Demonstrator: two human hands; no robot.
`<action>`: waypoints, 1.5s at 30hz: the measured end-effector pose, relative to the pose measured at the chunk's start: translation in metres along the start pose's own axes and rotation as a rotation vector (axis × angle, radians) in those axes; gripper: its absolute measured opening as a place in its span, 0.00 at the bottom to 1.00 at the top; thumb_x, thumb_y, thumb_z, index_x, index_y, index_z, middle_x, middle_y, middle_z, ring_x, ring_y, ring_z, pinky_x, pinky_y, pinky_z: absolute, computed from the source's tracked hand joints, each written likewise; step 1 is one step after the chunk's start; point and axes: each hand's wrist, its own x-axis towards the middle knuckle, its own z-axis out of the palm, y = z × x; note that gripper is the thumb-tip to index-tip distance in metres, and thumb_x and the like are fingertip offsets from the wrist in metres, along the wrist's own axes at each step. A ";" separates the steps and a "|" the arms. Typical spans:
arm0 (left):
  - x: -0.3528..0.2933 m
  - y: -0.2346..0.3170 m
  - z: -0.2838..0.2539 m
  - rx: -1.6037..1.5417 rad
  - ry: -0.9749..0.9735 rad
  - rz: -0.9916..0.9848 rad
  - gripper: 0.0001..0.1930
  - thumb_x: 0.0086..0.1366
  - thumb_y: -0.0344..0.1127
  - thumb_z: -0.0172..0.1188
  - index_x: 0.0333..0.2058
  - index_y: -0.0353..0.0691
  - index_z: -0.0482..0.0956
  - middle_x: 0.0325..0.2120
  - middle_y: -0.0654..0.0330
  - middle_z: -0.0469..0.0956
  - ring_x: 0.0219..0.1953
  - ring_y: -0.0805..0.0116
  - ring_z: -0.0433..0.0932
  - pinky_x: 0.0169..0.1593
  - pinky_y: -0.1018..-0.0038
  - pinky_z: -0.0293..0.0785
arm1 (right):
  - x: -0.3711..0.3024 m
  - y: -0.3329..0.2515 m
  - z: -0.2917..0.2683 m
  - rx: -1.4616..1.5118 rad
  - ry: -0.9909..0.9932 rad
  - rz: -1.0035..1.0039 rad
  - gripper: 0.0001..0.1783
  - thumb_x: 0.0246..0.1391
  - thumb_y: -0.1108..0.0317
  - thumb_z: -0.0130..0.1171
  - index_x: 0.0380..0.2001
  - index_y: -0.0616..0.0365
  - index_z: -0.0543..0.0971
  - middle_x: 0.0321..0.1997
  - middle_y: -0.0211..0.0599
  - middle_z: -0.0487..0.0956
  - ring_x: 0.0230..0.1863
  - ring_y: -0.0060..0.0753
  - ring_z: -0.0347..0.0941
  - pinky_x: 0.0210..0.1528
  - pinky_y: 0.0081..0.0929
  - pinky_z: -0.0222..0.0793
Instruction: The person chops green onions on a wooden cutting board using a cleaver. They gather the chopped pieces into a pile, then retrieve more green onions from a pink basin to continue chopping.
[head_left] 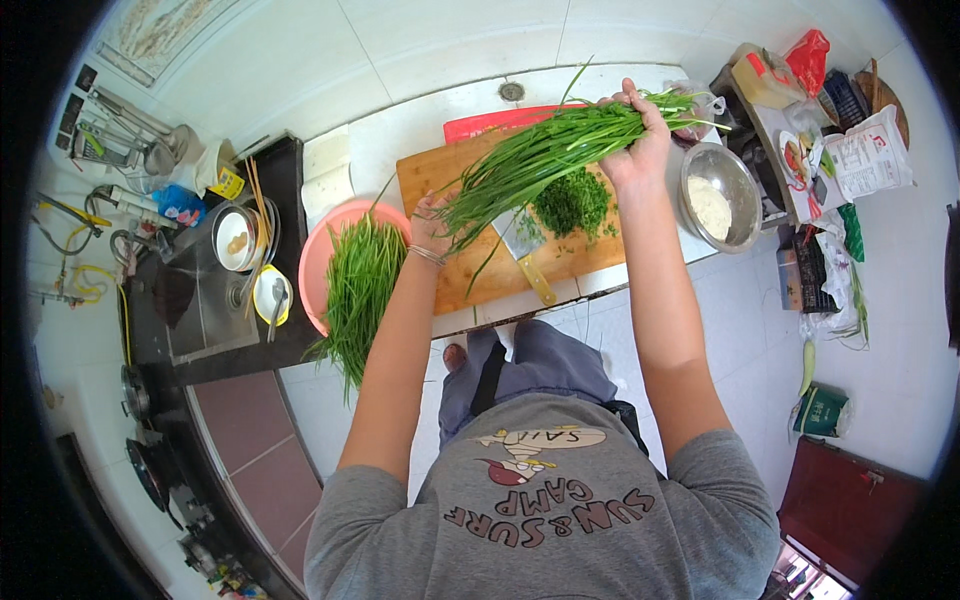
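From the head view I have the bunch of long green leaves (560, 150) slung across the cutting board (590, 258), raised over its far part and slanting from near left to far right. My right hand (640, 135) is closed around the bunch toward its far right end, thumb and fingers wrapping the stems. My left hand (430, 218) is at the near left end, against the loose tips; the leaves hide part of its fingers, so I cannot tell how firmly it grips, if at all.

Below the bunch, the chopped greens (572, 203) lie heaped on the board, and the cleaver (520, 236) rests flat just left of them, its handle (537, 281) pointing to the near edge. More leaves (358, 285) fill the pink basin (313, 270) on the left and spill over its near rim. A steel bowl (746, 190) with white powder (710, 208) stands to the right.

To handle this well, I judge the right hand should carry the load, with the left only gathering strays and evening the tips. I would hold the strands parallel, avoid crushing them, and steer my left fingers clear of the blade.
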 end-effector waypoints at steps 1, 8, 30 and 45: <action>0.004 0.001 -0.002 -0.025 -0.053 -0.027 0.23 0.64 0.52 0.42 0.40 0.37 0.73 0.40 0.51 0.77 0.42 0.53 0.75 0.49 0.55 0.71 | -0.002 0.001 0.001 0.013 -0.012 0.025 0.16 0.50 0.73 0.53 0.44 0.57 0.69 0.25 0.30 0.71 0.30 0.30 0.67 0.38 0.29 0.66; 0.025 -0.013 0.001 -0.232 -0.278 -0.169 0.30 0.64 0.55 0.41 0.49 0.31 0.69 0.50 0.44 0.70 0.52 0.48 0.70 0.54 0.51 0.66 | -0.003 -0.007 -0.005 0.024 -0.102 0.122 0.13 0.48 0.73 0.54 0.39 0.58 0.71 0.25 0.30 0.71 0.33 0.35 0.68 0.43 0.34 0.67; -0.027 -0.048 -0.004 -0.102 -0.323 -0.433 0.40 0.62 0.68 0.36 0.56 0.34 0.64 0.54 0.47 0.67 0.55 0.49 0.66 0.57 0.50 0.62 | -0.001 0.019 -0.003 0.035 -0.296 0.313 0.15 0.47 0.68 0.53 0.41 0.57 0.71 0.24 0.26 0.70 0.33 0.32 0.66 0.48 0.42 0.63; 0.011 0.042 -0.010 0.015 -0.109 0.126 0.29 0.65 0.57 0.45 0.47 0.34 0.71 0.47 0.49 0.73 0.49 0.56 0.71 0.58 0.57 0.63 | -0.009 0.031 -0.035 -0.092 -0.439 0.440 0.17 0.45 0.67 0.55 0.41 0.56 0.74 0.22 0.21 0.65 0.31 0.25 0.61 0.39 0.27 0.58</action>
